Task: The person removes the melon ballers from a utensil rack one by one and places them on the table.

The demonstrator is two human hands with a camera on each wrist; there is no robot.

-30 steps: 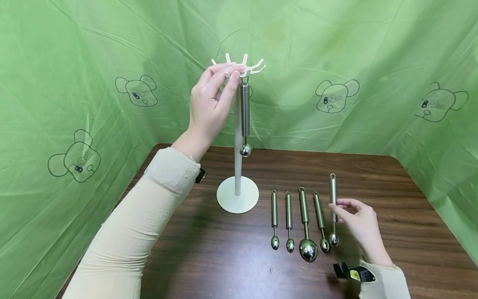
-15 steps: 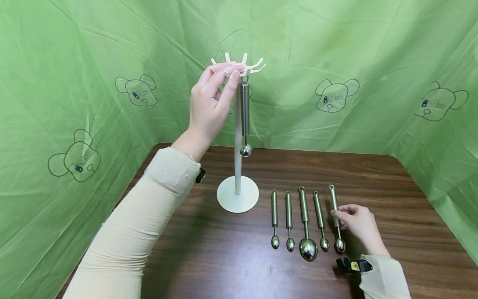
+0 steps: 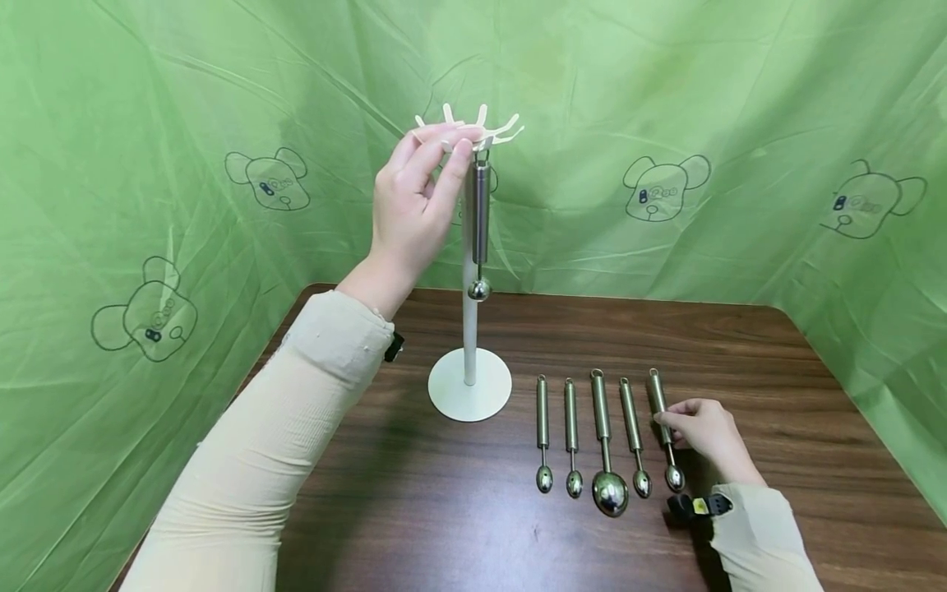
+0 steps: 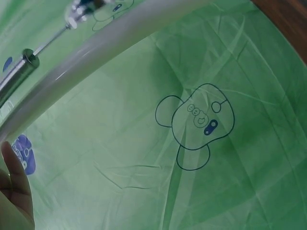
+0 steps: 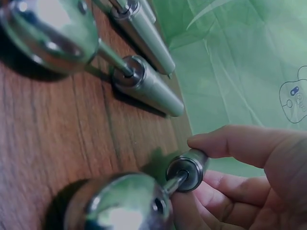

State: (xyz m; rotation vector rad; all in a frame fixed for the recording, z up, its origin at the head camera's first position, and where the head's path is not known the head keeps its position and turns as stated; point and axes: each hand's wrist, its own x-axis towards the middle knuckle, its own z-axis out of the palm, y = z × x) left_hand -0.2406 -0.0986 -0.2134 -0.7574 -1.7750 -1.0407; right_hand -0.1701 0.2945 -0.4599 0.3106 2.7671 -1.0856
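Observation:
My left hand (image 3: 414,197) pinches the pronged white top (image 3: 503,131) of an upright stand in the head view. Close beside the stand's pole (image 3: 469,329), a steel melon baller (image 3: 481,214) hangs by its handle loop; its lower part also shows in the left wrist view. At the right end of a row on the table, my right hand (image 3: 706,432) pinches the handle of another melon baller (image 3: 658,391) between thumb and fingers. That one lies scoop-down, and a small hole shows in its scoop (image 5: 120,206) in the right wrist view.
Left of the held one lie several more scoops in a row, including a thin one (image 3: 630,419) and a larger one (image 3: 610,493). The stand's round white base (image 3: 451,399) rests on the brown wooden table (image 3: 799,395). Green cloth (image 3: 577,82) surrounds the table.
My right hand has lowered the melon baller's handle toward the table and shifted its scoop right, away from its neighbour. The hanging one has swung slightly left. My left hand stays at the stand's top.

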